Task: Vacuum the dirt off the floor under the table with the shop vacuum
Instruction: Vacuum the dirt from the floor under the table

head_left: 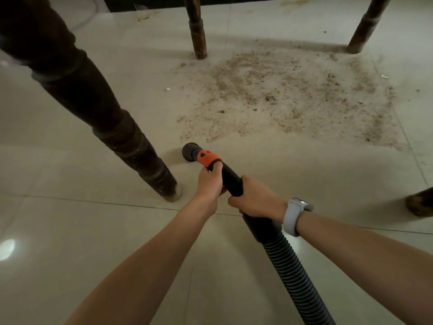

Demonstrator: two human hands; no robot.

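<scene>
Glossy cream floor tiles fill the room, thin grout lines crossing them and a soft glare on the near left. Four dark turned wooden table legs stand on them: a thick, ringed one at the left, a slimmer one at the far centre, another at the far right, and just the foot of a fourth at the right edge. Between them spreads a broad, gritty patch of brown dirt, crumbly and speckled, thinning toward its edges, with a few pale flecks beside it.

The shop vacuum's rigid black wand slants down to the floor, ending in a round black nozzle behind an orange collar. The nozzle sits just short of the near left edge of the dirt, close to the thick leg. The left hand curls its fingers round the wand right behind the collar. The right hand, with a pale grey watch on its wrist, wraps the wand further back, where it joins the ribbed black hose that trails to the near right.
</scene>
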